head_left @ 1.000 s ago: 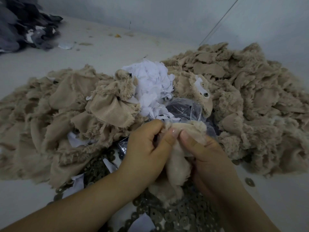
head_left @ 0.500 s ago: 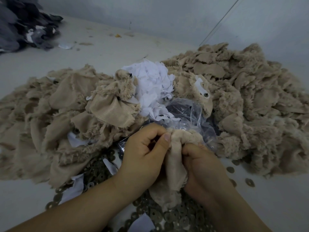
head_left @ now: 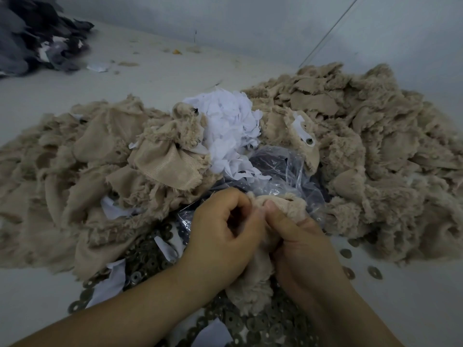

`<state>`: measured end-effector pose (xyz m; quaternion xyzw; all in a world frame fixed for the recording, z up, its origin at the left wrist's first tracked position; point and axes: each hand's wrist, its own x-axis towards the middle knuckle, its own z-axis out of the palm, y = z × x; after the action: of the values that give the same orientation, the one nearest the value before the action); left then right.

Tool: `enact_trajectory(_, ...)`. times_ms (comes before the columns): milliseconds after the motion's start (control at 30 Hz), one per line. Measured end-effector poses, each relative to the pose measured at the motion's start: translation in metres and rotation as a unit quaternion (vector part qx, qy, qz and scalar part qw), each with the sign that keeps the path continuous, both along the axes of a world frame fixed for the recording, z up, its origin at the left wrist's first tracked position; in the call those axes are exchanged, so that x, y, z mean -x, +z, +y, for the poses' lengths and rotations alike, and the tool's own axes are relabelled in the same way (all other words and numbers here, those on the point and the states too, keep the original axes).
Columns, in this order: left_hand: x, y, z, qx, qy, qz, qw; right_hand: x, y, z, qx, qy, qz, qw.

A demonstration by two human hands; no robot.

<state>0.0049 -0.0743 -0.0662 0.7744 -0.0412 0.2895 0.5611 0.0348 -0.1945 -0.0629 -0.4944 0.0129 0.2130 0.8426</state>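
Observation:
A small beige plush fabric piece [head_left: 253, 291] hangs between both hands at the lower middle. My left hand [head_left: 220, 239] curls its fingers round the piece's top edge. My right hand [head_left: 300, 244] pinches the same edge, thumb on top near the furry rim. Under my wrists lies a heap of dark metal washers [head_left: 265, 326]. What the fingertips hold besides the fabric is hidden.
Beige plush cut-outs lie in a left pile [head_left: 82, 171] and a larger right pile [head_left: 375, 146]. White fabric scraps [head_left: 230, 121] and a clear plastic bag [head_left: 283, 171] sit between them. Dark grey fabric [head_left: 37, 38] lies far left. Loose washers [head_left: 374, 271] dot the table.
Both hands have closed tighter together on the plush piece's top edge. My right thumb has risen onto the fabric, bunching it between the hands.

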Motion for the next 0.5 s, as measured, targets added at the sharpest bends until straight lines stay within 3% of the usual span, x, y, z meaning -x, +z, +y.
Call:
enact_trajectory(133,-0.004,0.001,-0.002,0.042,0.011,0.033,0.999,0.001,0.003,0.001,-0.008,-0.014,0.008,1.0)
enact_trajectory(300,-0.004,-0.001,-0.001,0.139,-0.038,0.05,0.988,0.001,0.008,0.001,-0.027,0.021,0.098,0.995)
enact_trajectory(500,-0.005,0.0,-0.003,0.134,-0.044,0.044,0.989,0.002,0.014,0.0,-0.067,0.089,0.183,0.977)
